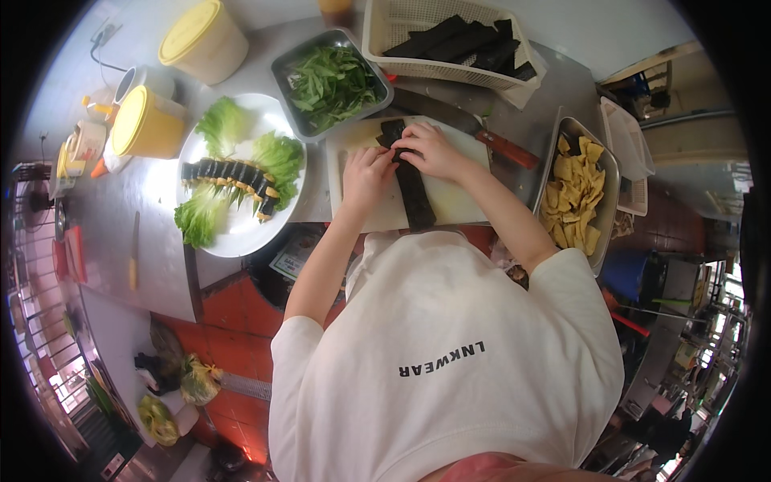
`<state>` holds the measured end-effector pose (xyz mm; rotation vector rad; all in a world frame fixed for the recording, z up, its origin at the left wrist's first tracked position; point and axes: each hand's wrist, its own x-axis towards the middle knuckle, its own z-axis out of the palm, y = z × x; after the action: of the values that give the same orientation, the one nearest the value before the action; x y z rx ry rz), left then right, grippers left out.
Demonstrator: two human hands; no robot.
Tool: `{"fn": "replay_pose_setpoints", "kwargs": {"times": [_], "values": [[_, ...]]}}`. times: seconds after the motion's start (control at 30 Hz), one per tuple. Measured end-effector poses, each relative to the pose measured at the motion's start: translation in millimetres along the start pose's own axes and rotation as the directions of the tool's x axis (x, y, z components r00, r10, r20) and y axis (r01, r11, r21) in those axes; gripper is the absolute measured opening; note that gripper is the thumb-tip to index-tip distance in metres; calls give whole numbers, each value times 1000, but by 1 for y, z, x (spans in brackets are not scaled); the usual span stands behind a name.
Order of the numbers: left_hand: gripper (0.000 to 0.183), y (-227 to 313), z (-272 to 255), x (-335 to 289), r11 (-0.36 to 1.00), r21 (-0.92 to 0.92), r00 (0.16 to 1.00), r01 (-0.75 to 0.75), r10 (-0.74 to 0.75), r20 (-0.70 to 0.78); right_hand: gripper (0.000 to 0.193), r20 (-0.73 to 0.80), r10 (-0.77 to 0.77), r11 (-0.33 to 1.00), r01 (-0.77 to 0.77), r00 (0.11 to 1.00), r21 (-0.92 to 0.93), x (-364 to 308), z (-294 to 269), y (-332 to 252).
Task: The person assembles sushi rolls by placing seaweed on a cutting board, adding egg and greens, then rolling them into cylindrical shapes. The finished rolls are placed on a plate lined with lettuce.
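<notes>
A dark strip of seaweed (416, 197) lies lengthwise on the white cutting board (461, 198), its near end close to the front edge. My left hand (369, 173) and my right hand (431, 150) meet over its far part. Their fingers are bent and pressed together on the seaweed; whatever is between the fingertips is hidden. Just beyond the board rests a large knife (507, 148) with a wooden handle. On a white round plate (233, 247) at the left, several seaweed-wrapped rolls (233, 174) sit among lettuce leaves (201, 218).
Beyond the board stand a metal tray (384, 90) of green leaves (331, 84) and a cream basket (385, 58) of seaweed strips (458, 40). Yellow crinkled pieces (574, 193) fill a metal pan (613, 197) at right. Yellow-lidded tubs (148, 128) and a small knife (134, 251) are left.
</notes>
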<state>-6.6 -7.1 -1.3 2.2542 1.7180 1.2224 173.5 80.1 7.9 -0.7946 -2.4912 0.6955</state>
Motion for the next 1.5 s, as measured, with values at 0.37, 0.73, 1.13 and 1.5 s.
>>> {"fn": "replay_pose_setpoints", "kwargs": {"times": [0.37,0.73,1.13,1.5], "values": [[23,-6,-7,15,987,53,977,149,-155,146,25,-58,-30,976,42,998,214,6,3,10],[25,-6,-1,18,988,53,987,145,-148,60,23,-102,92,965,-64,991,253,20,3,4],[23,12,-11,17,803,-339,861,490,-508,41,31,-179,-36,995,18,983,-102,29,19,4],[53,46,-3,-12,-692,-508,402,512,-330,854,27,-255,-1,996,25,967,88,22,3,-7]]}}
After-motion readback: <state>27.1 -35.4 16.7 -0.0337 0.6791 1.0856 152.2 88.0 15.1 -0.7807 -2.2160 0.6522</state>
